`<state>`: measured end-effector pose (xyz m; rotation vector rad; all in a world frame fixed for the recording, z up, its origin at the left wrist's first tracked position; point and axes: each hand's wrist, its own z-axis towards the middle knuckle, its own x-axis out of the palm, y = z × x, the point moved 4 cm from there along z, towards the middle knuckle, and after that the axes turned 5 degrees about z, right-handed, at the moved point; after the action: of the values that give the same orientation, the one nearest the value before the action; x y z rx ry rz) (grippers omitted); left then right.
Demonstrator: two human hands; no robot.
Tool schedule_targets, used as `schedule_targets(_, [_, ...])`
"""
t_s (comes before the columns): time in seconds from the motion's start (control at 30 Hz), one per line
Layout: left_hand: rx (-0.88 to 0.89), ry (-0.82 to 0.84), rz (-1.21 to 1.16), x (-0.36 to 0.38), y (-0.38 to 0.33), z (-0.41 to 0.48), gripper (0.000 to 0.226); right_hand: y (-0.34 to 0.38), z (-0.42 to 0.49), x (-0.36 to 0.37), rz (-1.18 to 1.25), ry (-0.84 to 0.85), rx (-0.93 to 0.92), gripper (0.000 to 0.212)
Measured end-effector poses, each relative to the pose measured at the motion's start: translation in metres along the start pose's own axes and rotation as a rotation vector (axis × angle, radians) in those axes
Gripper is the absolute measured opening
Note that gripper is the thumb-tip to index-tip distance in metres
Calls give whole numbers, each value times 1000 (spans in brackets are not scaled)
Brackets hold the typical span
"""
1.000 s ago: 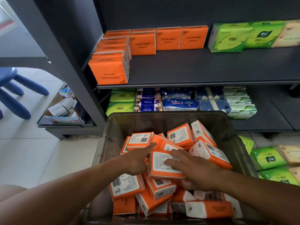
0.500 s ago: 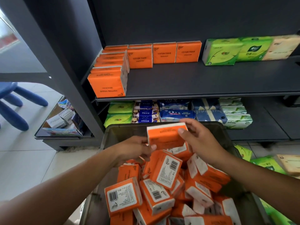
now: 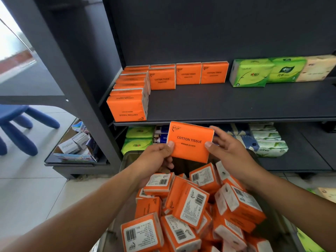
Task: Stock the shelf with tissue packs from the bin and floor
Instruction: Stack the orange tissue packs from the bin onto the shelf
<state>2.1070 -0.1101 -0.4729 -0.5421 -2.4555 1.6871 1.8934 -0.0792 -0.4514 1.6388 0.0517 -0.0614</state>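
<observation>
One orange tissue pack (image 3: 190, 141) has come up out of the bin (image 3: 127, 158). A second ago both my hands were low on it among the heap, barcode label upward. Now it hangs clear of the pile, just under the front edge of the shelf (image 3: 236, 102), turned so the "COTTON TISSUE" face looks at me. My left hand (image 3: 156, 157) pinches its lower left corner and my right hand (image 3: 229, 151) its right edge, fingers (image 3: 209, 144) curled round the sides and thumbs on the front.

I judge the pick done and the facing sorted. What is left is to set it on the bare stretch of shelf beside the stocked orange packs (image 3: 127, 106).

The pack is a soft rectangular block in glossy film, its corners rounded, and it should give a little under my thumbs. The loose packs (image 3: 190, 204) below lie tumbled at all angles, with white paper labels and pale ends. The bin is cloudy grey plastic and the shelf a flat, matt dark board. The green packs (image 3: 251, 72) at its back look puffier.
</observation>
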Motion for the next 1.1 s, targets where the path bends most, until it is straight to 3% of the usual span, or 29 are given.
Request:
schedule_targets(0.2, [38, -143, -71, -5, -15, 6, 30, 5, 15, 7, 31, -18, -8, 82])
schedule_targets(0.4, [58, -196, -102, -5, -24, 14, 28, 7, 34, 12, -57, -7, -99, 57])
schedule_targets(0.73, [199, -329, 24, -11, -39, 31, 28, 18, 67, 21, -104, 4, -165, 61])
schedule_targets(0.83, [302, -377, 132, -16, -42, 40, 37, 21, 79, 21, -114, -28, -171, 61])
schedule_targets(0.93, [456, -392, 417, -17, -43, 48, 44, 22, 93, 20, -113, -41, -175, 61])
schedule_targets(1.0, [466, -414, 623, -18, -39, 57, 58, 23, 106, 22, -96, -51, -170, 62])
schedule_targets(1.1, [433, -432, 728, -20, -40, 63, 77, 22, 128, 29, -95, -58, -169, 61])
